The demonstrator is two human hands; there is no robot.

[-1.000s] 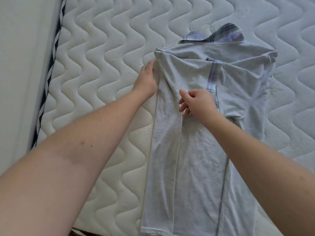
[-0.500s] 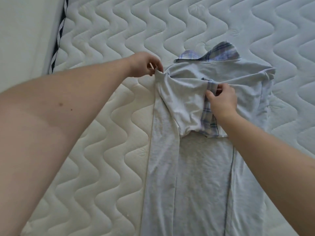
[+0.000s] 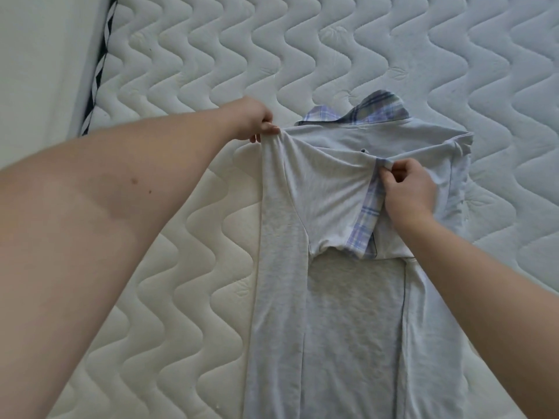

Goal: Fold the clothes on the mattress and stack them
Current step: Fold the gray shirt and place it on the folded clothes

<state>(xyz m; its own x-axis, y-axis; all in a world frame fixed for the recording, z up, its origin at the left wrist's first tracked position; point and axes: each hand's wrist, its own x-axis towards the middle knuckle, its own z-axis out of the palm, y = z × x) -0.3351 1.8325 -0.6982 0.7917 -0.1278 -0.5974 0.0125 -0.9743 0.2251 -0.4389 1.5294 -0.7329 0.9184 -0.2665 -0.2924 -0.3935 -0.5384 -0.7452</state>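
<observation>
I see the grey shirt (image 3: 329,313) lying lengthwise on the mattress (image 3: 169,297), its long body running toward the near edge and its top end pointing to the far edge. Both long sides are folded inward, so the body forms a narrow strip. A plaid collar (image 3: 363,111) in pale blue and lilac pokes out at the far end of the garment, flat on the quilted surface. A folded sleeve (image 3: 329,195) lies across the upper part of the shirt, and its plaid cuff (image 3: 367,219) runs down the middle.

My left hand (image 3: 257,122) is at the shirt's far left corner, the shoulder fold, with thumb and curled fingers pinching the cloth there; the fabric rises a little off the mattress at that pinch. My right hand (image 3: 405,192) is over the middle of the upper shirt, fingers curled, pinching the top end of the plaid cuff, and the sleeve is drawn taut between the two pinches. Both forearms reach in from the near edge, the left one crossing bare mattress to the left of the shirt, the right one passing over the garment's right side.

Along the mattress's left edge runs a dark and white striped trim (image 3: 99,71), and beyond it stands a pale plain surface (image 3: 39,71).
</observation>
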